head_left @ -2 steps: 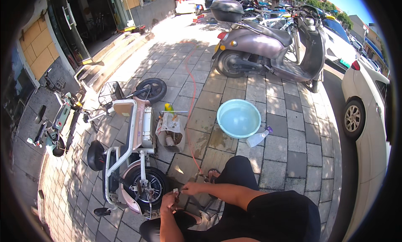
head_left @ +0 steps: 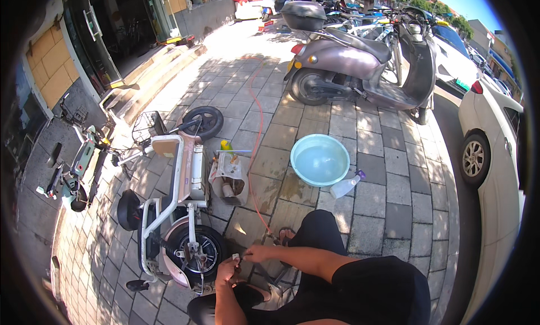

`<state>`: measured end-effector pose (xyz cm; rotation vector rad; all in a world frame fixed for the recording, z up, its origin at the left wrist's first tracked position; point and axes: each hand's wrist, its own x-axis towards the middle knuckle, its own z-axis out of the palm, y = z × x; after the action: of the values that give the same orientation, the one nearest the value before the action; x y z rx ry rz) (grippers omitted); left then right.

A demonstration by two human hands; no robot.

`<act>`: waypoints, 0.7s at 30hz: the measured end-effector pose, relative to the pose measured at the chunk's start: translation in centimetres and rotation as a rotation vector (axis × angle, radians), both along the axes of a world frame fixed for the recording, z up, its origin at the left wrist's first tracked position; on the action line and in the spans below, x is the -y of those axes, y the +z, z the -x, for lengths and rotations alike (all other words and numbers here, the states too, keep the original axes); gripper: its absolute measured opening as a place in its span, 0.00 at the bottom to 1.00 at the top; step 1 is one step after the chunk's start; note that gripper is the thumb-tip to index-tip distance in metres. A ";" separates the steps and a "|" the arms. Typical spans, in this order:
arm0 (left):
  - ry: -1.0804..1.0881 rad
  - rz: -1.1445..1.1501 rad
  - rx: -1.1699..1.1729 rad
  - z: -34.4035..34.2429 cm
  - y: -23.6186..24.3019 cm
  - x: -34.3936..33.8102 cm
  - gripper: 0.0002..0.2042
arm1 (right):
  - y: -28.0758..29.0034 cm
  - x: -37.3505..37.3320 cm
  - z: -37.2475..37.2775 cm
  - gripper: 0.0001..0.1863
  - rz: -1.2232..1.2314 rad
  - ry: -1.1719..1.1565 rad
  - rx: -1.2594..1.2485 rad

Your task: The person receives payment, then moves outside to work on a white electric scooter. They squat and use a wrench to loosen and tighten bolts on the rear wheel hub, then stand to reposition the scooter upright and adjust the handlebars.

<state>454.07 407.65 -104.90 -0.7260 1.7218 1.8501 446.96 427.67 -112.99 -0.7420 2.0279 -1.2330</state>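
Note:
A white electric bike [head_left: 180, 179] lies on its side on the paving in front of me, its rear wheel [head_left: 194, 252] nearest to me. My left hand [head_left: 226, 271] and my right hand [head_left: 256, 253] are close together just right of that wheel, fingers pinched on a small metal part [head_left: 236, 260] between them. Exactly what the part is I cannot make out. My dark-trousered knees fill the lower right.
A light blue basin of water [head_left: 319, 159] and a plastic bottle [head_left: 346, 185] stand to the right. An open tool bag [head_left: 229, 179] lies beside the bike, and a thin orange hose [head_left: 256, 150] runs across the paving. A grey scooter [head_left: 360, 61] and a white car [head_left: 495, 145] are parked behind.

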 end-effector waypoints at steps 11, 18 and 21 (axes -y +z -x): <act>0.425 -0.578 -0.061 -1.5 -4.3 0.9 0.14 | 2.4 0.9 -0.2 0.24 0.063 -0.089 0.065; 0.243 -0.366 -0.276 -1.9 -5.8 1.4 0.19 | 2.6 0.9 -0.9 0.24 0.075 -0.099 0.069; 0.247 -0.376 -0.316 -2.0 -5.7 -0.3 0.18 | 2.6 0.0 -1.5 0.24 0.068 -0.145 0.024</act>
<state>456.10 407.91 -110.64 -0.5312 1.4391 2.4823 448.42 427.68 -110.41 -0.6179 2.0591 -1.3916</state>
